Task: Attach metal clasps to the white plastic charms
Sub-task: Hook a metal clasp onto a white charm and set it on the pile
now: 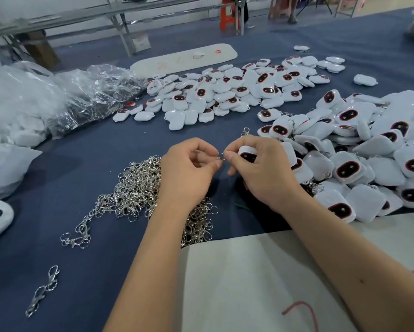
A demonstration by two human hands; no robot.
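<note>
Both hands meet above the tabletop (105,259) mid-attachment: the right hand (261,168) grips a white charm (247,153), the left hand (189,168) pinches a metal clasp (221,157) against its edge, where the ring apparently next needs threading through the charm's loop.

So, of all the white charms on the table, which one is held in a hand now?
The white charm in the right hand, its dark face toward the camera. All the others lie in heaps on the blue cloth.
</note>
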